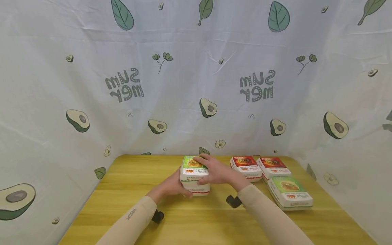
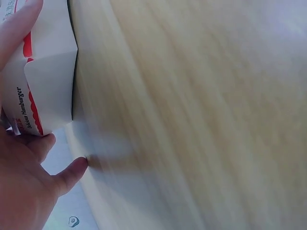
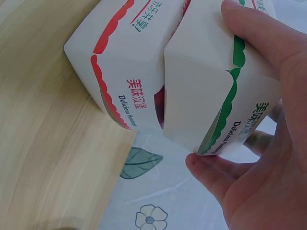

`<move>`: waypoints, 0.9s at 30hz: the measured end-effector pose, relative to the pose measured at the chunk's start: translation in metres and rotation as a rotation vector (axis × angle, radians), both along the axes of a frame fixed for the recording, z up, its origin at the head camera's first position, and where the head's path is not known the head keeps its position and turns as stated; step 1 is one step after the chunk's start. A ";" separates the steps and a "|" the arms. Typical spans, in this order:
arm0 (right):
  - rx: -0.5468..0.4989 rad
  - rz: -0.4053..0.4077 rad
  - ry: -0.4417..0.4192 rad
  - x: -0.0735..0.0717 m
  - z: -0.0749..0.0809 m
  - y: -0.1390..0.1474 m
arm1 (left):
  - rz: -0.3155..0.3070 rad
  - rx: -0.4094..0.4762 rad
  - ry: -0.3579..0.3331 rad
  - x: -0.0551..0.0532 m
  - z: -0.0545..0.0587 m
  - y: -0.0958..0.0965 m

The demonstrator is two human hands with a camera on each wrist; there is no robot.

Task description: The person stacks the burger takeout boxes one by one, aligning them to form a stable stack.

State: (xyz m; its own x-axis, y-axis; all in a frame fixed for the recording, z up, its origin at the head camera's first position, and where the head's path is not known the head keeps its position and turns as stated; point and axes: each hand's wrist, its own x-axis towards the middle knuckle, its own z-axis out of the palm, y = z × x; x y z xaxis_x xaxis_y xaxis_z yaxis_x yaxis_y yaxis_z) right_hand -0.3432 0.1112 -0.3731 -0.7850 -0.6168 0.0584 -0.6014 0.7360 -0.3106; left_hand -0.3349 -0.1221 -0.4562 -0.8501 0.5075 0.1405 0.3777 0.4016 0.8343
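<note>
Two paper hamburger boxes are stacked near the middle of the wooden table. The upper one is a green-topped hamburger box (image 1: 186, 172), gripped by my right hand (image 1: 218, 170) with the thumb on its front and fingers over the top and far side. Beneath it is a red-trimmed hamburger box (image 1: 199, 189); its top is hidden. My left hand (image 1: 171, 185) holds this lower box from the left, thumb along its front. In the right wrist view, the green-trimmed box (image 3: 196, 91) sits against the red-trimmed box (image 3: 129, 62), slightly turned from it.
To the right stand two red-topped hamburger boxes, one (image 1: 246, 168) left of the other (image 1: 273, 166). A second green-topped box (image 1: 291, 194) lies in front of them. A white curtain with avocado prints (image 1: 183, 136) hangs behind the wooden table (image 1: 196, 224).
</note>
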 end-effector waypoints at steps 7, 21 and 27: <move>-0.011 0.004 -0.006 0.000 0.000 0.002 | -0.102 0.065 -0.012 -0.002 0.004 -0.002; -0.024 0.026 -0.016 -0.003 0.000 0.003 | -0.129 0.087 -0.014 -0.006 0.005 -0.004; -0.025 0.039 -0.018 -0.006 -0.002 0.002 | -0.110 0.062 -0.004 -0.009 0.002 -0.006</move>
